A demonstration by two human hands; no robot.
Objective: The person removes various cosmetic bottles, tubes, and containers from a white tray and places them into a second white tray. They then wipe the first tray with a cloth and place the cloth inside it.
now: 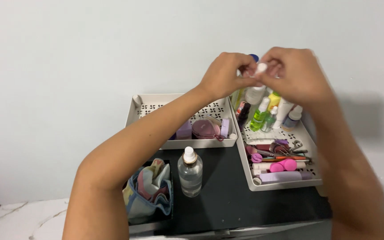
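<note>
Both my hands are raised together above the trays. My left hand and my right hand pinch a small white object between their fingertips; it looks like a cap or small bottle top, mostly hidden by my fingers. Below them a white bottle stands at the back of the right tray, among green and yellow bottles.
A beige perforated tray at the left holds lilac and pink items. The right tray carries pink tubes, scissors and small tools. A clear bottle with a white cap and a fabric pouch stand on the black top. A grey wall lies behind.
</note>
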